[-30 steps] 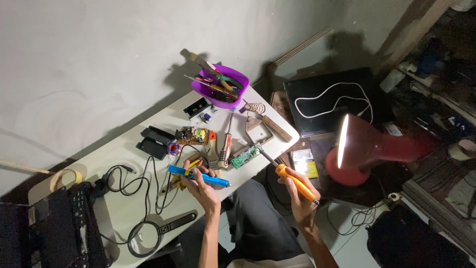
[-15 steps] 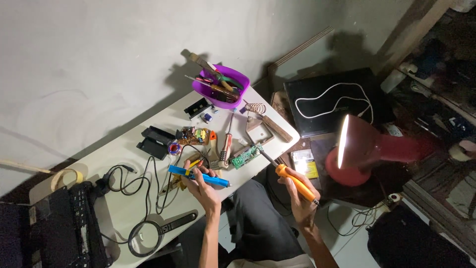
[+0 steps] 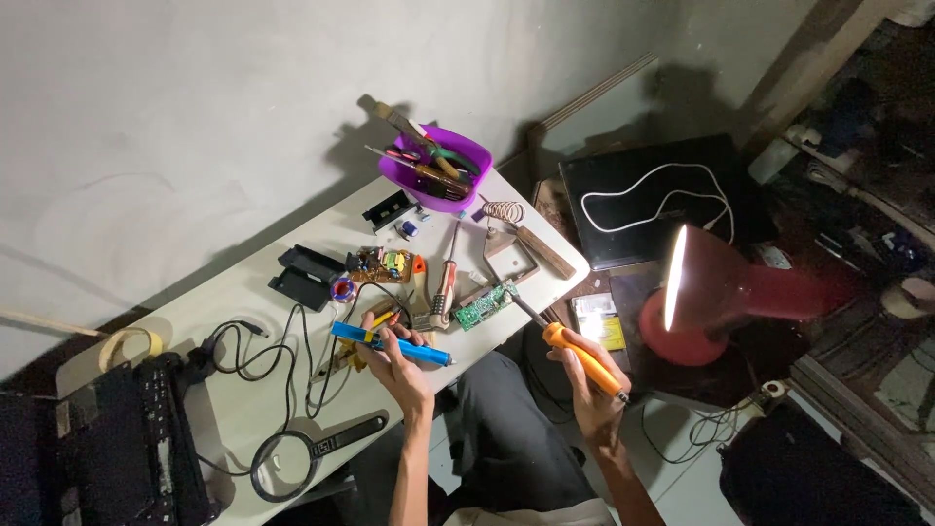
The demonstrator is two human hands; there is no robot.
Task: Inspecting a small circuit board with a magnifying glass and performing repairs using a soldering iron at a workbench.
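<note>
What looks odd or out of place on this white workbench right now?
The red desk lamp lies tipped on its side beside the white table, its lit shade facing the bench. The green circuit board sits askew at the table's edge. Loose black cables sprawl across the table.

Behind the magnifying glass (image 3: 292, 466) on the tabletop (image 3: 243, 409) stands a purple tub (image 3: 443, 175) of tools; right of it, off the tabletop, glows a red lamp (image 3: 711, 302).
</note>
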